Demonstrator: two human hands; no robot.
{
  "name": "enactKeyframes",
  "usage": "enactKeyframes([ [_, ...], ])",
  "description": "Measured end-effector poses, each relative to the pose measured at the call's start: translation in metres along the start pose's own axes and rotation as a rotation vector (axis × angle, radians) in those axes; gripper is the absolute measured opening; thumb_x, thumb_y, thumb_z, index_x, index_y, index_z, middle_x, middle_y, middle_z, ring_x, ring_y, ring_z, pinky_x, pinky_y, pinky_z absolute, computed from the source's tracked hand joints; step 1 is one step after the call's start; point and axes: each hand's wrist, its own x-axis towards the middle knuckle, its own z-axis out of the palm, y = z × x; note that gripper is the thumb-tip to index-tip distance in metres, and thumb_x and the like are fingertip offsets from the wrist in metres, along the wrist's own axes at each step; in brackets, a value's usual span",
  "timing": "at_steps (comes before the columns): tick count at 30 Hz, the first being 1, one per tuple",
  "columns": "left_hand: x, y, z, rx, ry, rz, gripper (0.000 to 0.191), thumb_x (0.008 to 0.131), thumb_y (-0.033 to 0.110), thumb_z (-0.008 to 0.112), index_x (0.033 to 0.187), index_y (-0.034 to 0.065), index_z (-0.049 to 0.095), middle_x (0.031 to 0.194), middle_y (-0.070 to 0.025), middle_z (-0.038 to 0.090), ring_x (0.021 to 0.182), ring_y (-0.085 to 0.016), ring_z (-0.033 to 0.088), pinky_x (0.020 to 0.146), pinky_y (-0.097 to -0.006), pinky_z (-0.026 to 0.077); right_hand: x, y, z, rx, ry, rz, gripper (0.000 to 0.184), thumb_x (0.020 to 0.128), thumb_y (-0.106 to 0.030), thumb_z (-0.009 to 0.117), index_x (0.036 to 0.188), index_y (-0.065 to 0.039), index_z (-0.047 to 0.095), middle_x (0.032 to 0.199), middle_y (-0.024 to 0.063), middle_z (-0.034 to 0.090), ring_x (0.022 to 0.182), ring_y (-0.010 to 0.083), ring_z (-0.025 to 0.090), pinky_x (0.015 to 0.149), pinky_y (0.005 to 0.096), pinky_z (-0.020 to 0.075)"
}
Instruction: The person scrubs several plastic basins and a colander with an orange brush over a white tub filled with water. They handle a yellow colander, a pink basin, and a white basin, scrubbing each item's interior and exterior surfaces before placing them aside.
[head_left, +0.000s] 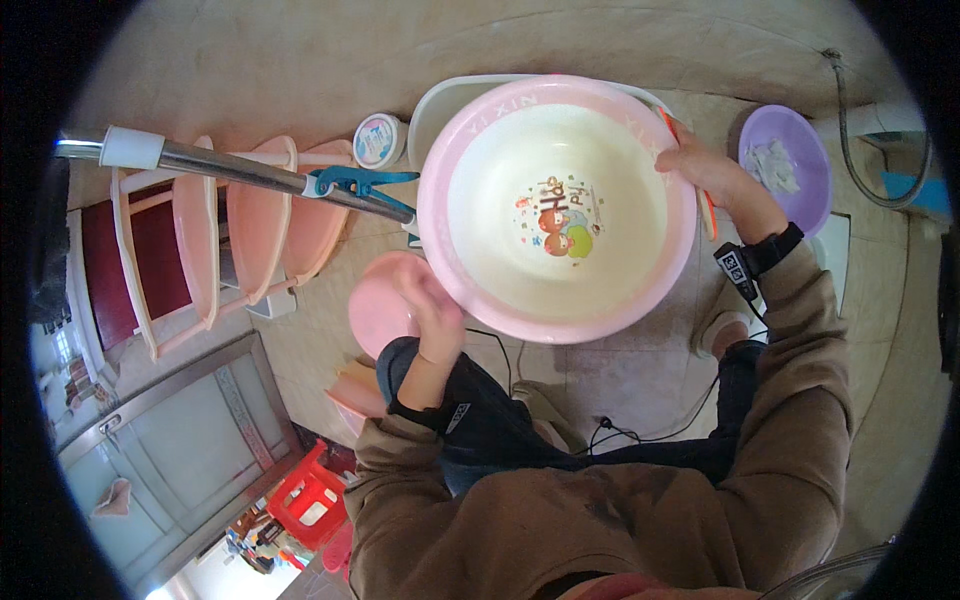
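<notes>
A large round washbasin (559, 300) with a pink rim and pale inside faces me, a printed cartoon on its bottom. My right hand (697, 169) grips its right rim, the thumb over the edge. A narrow orange-edged object (707, 216) shows at that same hand; its kind is mostly hidden. On the other side, my left hand (433, 307) is blurred beside the lower left rim and in front of a round pink plastic thing (379, 311). Whether its fingers touch the rim is unclear. Behind the washbasin, a white tub (439, 105) is partly covered.
A pink tiered rack (259, 217) stands left, crossed by a metal pole (240, 172) with a teal clamp lever (360, 180). Beside the tub is a lidded jar (378, 142). A purple basin (810, 172) holds white cloth (772, 166). Black cables (637, 435) cross the floor.
</notes>
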Motion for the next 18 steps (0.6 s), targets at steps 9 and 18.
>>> enactKeyframes([
  [9,0.011,0.024,0.006,-0.803,-0.246,-0.682,0.055,0.084,0.009,0.057,0.131,-0.0040,0.032,0.126,-0.0170,0.048,0.115,-0.026,0.049,0.098,-0.0388,0.042,0.004,0.013,0.015,0.133,0.124,-0.262,0.083,0.071,0.000,0.053,0.143,-0.006,0.014,0.125,0.0144,0.047,0.110,0.0238,0.051,0.093,0.0343,0.0427],
  [18,0.013,0.000,0.008,-0.809,-0.132,-0.504,0.056,0.080,0.001,0.056,0.130,-0.0067,0.032,0.125,-0.0182,0.048,0.114,-0.029,0.049,0.100,-0.0399,0.039,-0.001,0.026,0.015,0.062,0.129,-0.508,0.074,0.076,0.000,0.053,0.142,-0.003,0.019,0.133,0.0126,0.040,0.121,0.0221,0.042,0.101,0.0341,0.0342],
])
